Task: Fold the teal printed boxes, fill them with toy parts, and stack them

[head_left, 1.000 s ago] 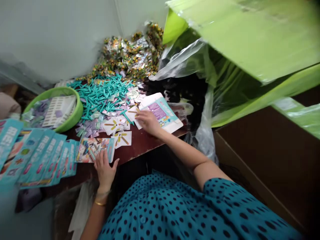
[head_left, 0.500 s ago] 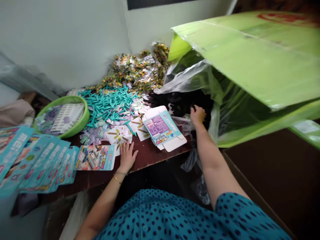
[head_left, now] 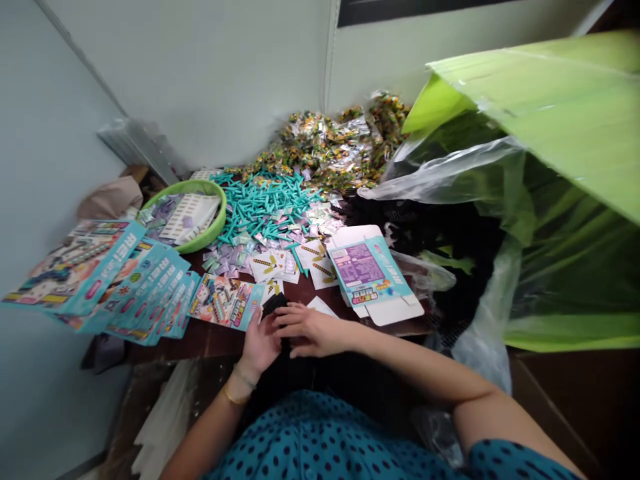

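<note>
In front of my body, both hands meet at the table's front edge. A small black studded plate point(head_left: 274, 303), like a building-block baseplate, sits between them. My left hand point(head_left: 260, 347) is closed around its lower side, palm turned up. My right hand point(head_left: 313, 330) reaches across from the right with its fingers closed over the plate. Just behind the hands lies a printed teal flat box point(head_left: 227, 301). Printed instruction sheets point(head_left: 270, 265) are beyond it, and an opened teal box point(head_left: 373, 273) with white flaps rests to the right.
Stacked teal boxes point(head_left: 150, 287) fan out at left beside a green basket point(head_left: 220, 220) of small packets. Teal sticks point(head_left: 265, 207) are heaped mid-table, with bagged coloured pieces point(head_left: 330, 150) against the wall. A large green sack point(head_left: 560, 113) spills black pieces point(head_left: 450, 227) at right.
My right hand has come from the black pieces at the sack back to my left hand. My left hand has lifted off the table and turned up. The view has swung left.
</note>
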Demonstrator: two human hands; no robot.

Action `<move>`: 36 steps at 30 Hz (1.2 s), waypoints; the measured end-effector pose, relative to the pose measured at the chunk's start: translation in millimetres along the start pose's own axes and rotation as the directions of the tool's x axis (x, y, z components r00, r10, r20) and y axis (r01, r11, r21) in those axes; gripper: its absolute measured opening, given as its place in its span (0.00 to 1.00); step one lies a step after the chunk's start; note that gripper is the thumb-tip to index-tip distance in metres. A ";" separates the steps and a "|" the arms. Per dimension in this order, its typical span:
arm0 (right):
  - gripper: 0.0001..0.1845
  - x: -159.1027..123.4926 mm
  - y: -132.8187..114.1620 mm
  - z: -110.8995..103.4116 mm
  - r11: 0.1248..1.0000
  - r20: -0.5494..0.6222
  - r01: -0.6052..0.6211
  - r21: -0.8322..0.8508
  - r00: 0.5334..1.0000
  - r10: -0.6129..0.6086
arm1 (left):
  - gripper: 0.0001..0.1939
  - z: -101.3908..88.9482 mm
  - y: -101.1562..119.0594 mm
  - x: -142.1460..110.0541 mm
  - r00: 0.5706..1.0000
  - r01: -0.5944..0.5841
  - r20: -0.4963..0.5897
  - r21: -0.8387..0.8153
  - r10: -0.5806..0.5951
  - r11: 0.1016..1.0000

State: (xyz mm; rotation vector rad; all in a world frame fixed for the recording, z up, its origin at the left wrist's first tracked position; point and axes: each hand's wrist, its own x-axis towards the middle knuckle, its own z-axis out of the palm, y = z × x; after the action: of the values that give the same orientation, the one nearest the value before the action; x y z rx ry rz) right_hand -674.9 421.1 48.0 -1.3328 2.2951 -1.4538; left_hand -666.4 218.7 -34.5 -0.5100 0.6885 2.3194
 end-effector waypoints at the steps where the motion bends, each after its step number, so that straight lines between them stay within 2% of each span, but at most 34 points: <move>1: 0.25 6.3 -0.2 -5.2 0.999 0.075 0.006 0.044 0.997 -0.009 | 0.22 -4.6 5.3 -4.4 1.000 0.004 -0.009 -0.006 -0.004 1.000; 3: 0.20 15.5 0.2 -18.0 0.993 0.222 0.004 0.121 0.975 -0.031 | 0.17 -9.5 10.5 -11.5 1.000 0.019 -0.023 0.044 -0.018 0.999; 4: 0.17 17.4 1.9 -22.7 0.990 0.253 -0.006 0.142 0.967 -0.030 | 0.14 -10.3 10.8 -13.9 0.999 0.028 -0.034 0.089 -0.025 0.996; 5: 0.16 16.2 5.3 -24.6 0.990 0.224 -0.034 0.137 0.975 0.003 | 0.12 -10.6 10.1 -15.7 0.999 0.032 -0.047 0.138 -0.025 0.990; 6: 0.16 11.3 10.9 -22.7 0.991 0.134 -0.089 0.099 0.988 0.075 | 0.12 -10.9 8.9 -17.2 0.998 0.029 -0.055 0.186 -0.019 0.982; 7: 0.18 2.2 18.6 -16.8 0.985 -0.001 -0.167 0.036 0.986 0.168 | 0.12 -11.7 7.4 -18.5 0.998 0.020 -0.056 0.227 -0.008 0.974; 8: 0.22 -11.1 27.9 -6.7 0.966 -0.146 -0.256 -0.038 0.958 0.248 | 0.11 -13.3 5.9 -19.9 0.999 0.011 -0.049 0.260 0.002 0.966; 9: 0.29 -28.1 38.1 6.8 0.931 -0.280 -0.348 -0.111 0.910 0.306 | 0.10 -16.0 4.6 -21.4 0.999 0.009 -0.040 0.287 0.002 0.958; 10: 0.39 -47.6 48.0 22.8 0.896 -0.338 -0.404 -0.184 0.882 0.328 | 0.10 -19.6 3.4 -22.8 0.999 0.024 -0.029 0.316 -0.015 0.949; 11: 0.48 -68.1 56.5 39.8 0.871 -0.339 -0.429 -0.239 0.878 0.339 | 0.14 -23.8 2.3 -24.1 0.999 0.050 -0.018 0.348 -0.047 0.936; 12: 0.50 -87.8 62.6 56.1 0.858 -0.324 -0.435 -0.273 0.881 0.344 | 0.18 -28.2 1.2 -25.2 0.997 0.079 -0.007 0.385 -0.083 0.919; 14: 0.47 -117.8 66.5 80.1 0.864 -0.279 -0.419 -0.280 0.896 0.345 | 0.25 -35.6 -0.4 -26.3 0.990 0.117 0.016 0.456 -0.140 0.882; 16: 0.41 -127.3 62.7 82.8 0.891 -0.270 -0.376 -0.253 0.912 0.309 | 0.27 -38.4 -1.1 -26.7 0.985 0.126 0.040 0.504 -0.169 0.855; 18: 0.35 -113.1 60.2 58.9 0.914 -0.286 -0.299 -0.276 0.933 0.219 | 0.28 -36.1 -0.2 -27.7 0.980 0.119 0.073 0.531 -0.185 0.839; 20: 0.26 -78.6 67.9 13.8 0.889 -0.325 -0.259 -0.378 0.936 0.135 | 0.30 -30.7 1.9 -30.6 0.976 0.100 0.109 0.544 -0.189 0.833; 21: 0.21 -55.9 76.6 -11.9 0.848 -0.365 -0.286 -0.446 0.923 0.120 | 0.30 -27.8 3.0 -32.7 0.976 0.090 0.119 0.549 -0.184 0.831; 23: 0.18 -4.4 101.3 -57.5 0.689 -0.458 -0.479 -0.544 0.858 0.235 | 0.30 -22.5 3.7 -37.8 0.980 0.070 0.115 0.556 -0.160 0.828; 25: 0.20 47.1 128.9 -83.1 0.530 -0.487 -0.621 -0.577 0.783 0.388 | 0.30 -18.8 1.4 -43.2 0.989 0.052 0.087 0.567 -0.122 0.822; 27: 0.19 90.3 152.7 -85.5 0.478 -0.445 -0.681 -0.555 0.728 0.521 | 0.29 -16.5 -3.7 -48.0 0.997 0.028 0.048 0.563 -0.066 0.826; 30: 0.15 129.2 175.4 -69.0 0.490 -0.423 -0.714 -0.501 0.696 0.581 | 0.25 -16.3 -10.8 -53.6 0.999 -0.025 -0.006 0.526 0.033 0.850; 33: 0.15 135.4 181.8 -63.1 0.492 -0.491 -0.765 -0.417 0.645 0.586 | 0.20 -19.2 -8.4 -56.2 0.989 -0.101 -0.045 0.473 0.138 0.875; 36: 0.20 115.0 169.5 -61.7 0.495 -0.555 -0.807 -0.322 0.585 0.592 | 0.16 -19.8 5.0 -50.3 0.963 -0.201 -0.081 0.409 0.255 0.890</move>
State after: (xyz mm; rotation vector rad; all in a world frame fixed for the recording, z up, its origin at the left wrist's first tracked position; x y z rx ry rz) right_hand -879.6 405.8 -12.4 0.0549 3.0820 -0.7926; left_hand -630.8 179.6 -22.2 -0.4124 1.3156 2.2803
